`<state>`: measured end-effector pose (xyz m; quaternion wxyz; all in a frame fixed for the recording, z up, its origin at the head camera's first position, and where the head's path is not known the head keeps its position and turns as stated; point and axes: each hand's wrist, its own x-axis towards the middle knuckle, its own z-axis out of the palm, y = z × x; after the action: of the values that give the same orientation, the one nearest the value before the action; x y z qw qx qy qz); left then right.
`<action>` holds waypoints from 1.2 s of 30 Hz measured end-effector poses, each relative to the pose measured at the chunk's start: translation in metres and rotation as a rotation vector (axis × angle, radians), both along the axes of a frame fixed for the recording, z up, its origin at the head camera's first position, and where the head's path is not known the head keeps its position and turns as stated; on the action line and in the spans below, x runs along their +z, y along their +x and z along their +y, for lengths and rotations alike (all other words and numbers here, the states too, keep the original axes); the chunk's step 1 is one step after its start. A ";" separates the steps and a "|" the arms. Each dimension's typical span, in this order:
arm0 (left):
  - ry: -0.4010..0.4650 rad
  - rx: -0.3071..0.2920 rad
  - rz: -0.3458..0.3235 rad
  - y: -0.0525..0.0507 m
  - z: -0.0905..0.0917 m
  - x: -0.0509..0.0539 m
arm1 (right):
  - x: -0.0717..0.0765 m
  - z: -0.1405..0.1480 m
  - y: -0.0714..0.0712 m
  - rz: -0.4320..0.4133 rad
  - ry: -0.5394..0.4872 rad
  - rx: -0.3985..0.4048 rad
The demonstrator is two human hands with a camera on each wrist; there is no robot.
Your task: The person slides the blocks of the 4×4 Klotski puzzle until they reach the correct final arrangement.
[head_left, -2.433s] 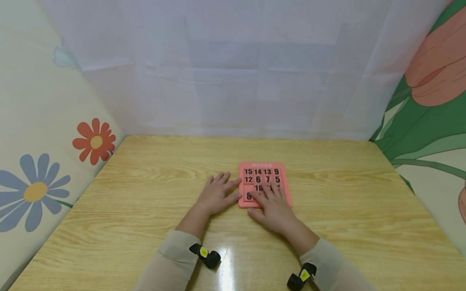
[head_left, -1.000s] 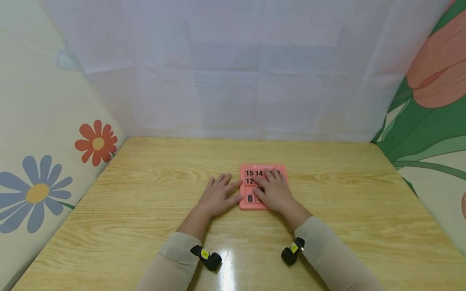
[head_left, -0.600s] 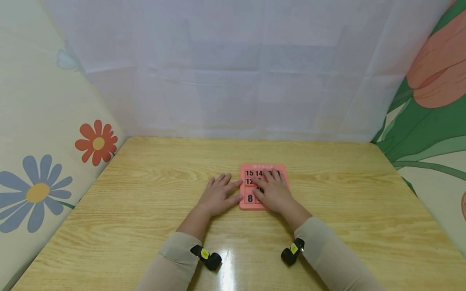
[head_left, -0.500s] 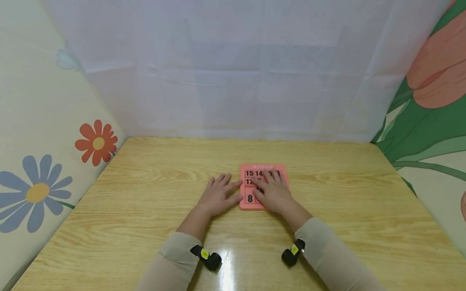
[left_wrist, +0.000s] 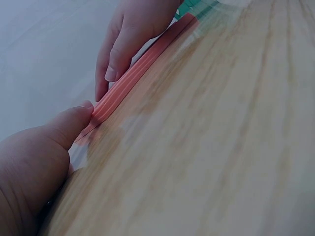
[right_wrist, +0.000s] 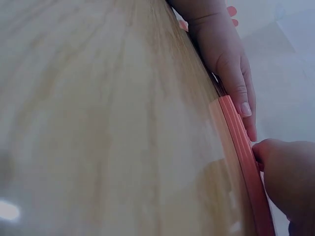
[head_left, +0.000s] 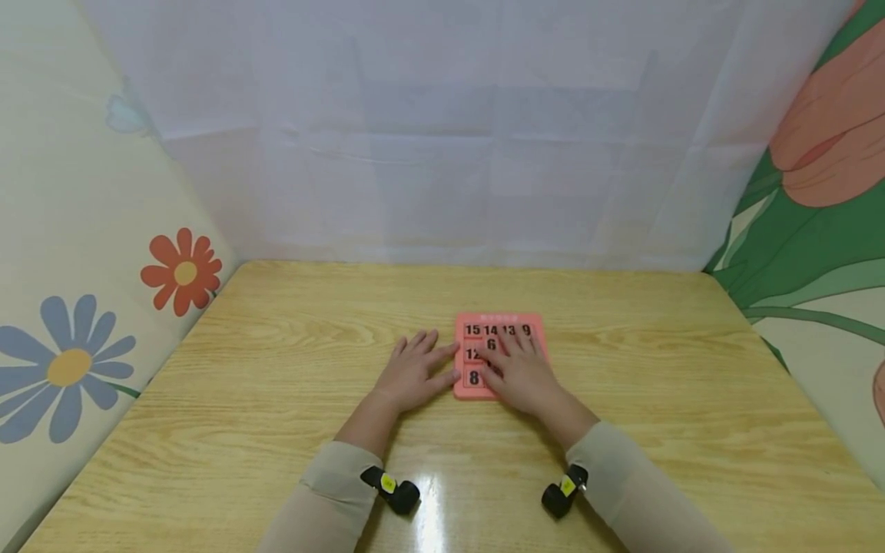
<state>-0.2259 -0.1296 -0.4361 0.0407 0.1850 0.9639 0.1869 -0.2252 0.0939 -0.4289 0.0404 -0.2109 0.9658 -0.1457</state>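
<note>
Head: number puzzle (head_left: pixel 489 338) on surface (head_left: pixel 311 330), under right grip (head_left: pixel 525 376) (nearer), right of left grip (head_left: pixel 411 374); both hands' fingers extended, clasping nothing | Left wrist: left thumb (left_wrist: pixel 74 122) meets puzzle edge | Right wrist: right thumb (right_wrist: pixel 268 150) over puzzle, contact unclear.

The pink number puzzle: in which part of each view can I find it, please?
Head: pink number puzzle, below and slightly right of centre.
Left wrist: its edge, slanting from left up to top centre.
Right wrist: its edge, at right, running down to the bottom.
Shared landmark: left hand, at the puzzle's left side.
</note>
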 end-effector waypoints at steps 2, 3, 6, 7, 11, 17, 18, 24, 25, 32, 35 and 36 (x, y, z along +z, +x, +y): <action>0.000 0.001 0.000 0.000 0.000 0.000 | 0.000 0.001 0.002 0.004 -0.007 0.006; -0.001 0.001 0.000 0.000 0.000 0.000 | 0.000 0.001 0.003 0.004 -0.010 0.008; -0.004 0.001 0.000 0.000 0.000 0.000 | 0.000 0.001 0.006 0.007 -0.017 0.014; -0.006 0.001 0.001 0.000 0.000 0.000 | -0.001 0.001 0.007 0.008 -0.018 0.015; -0.004 -0.001 0.006 -0.001 -0.001 -0.001 | -0.001 0.002 0.009 0.019 -0.017 0.017; 0.000 0.000 0.012 -0.002 -0.001 -0.003 | -0.001 0.002 0.012 0.013 -0.020 0.019; -0.002 0.002 0.008 -0.002 -0.001 -0.003 | -0.001 0.002 0.012 0.013 -0.018 0.020; 0.003 0.008 0.000 -0.002 -0.001 -0.003 | -0.002 0.005 0.012 0.004 -0.054 0.014; 0.005 0.007 0.002 -0.002 -0.001 -0.002 | -0.002 0.005 0.011 0.002 -0.064 0.010; -0.002 0.008 0.001 -0.001 -0.001 -0.003 | -0.003 0.007 -0.005 0.031 -0.073 -0.014; -0.002 0.009 -0.002 -0.001 -0.001 -0.003 | -0.003 0.006 -0.012 0.037 -0.049 -0.028; -0.002 0.009 -0.003 -0.001 -0.001 -0.003 | -0.003 0.005 -0.015 0.038 -0.038 -0.031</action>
<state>-0.2268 -0.1305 -0.4389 0.0416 0.1805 0.9649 0.1863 -0.2398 0.0986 -0.4314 0.0159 -0.1991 0.9666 -0.1606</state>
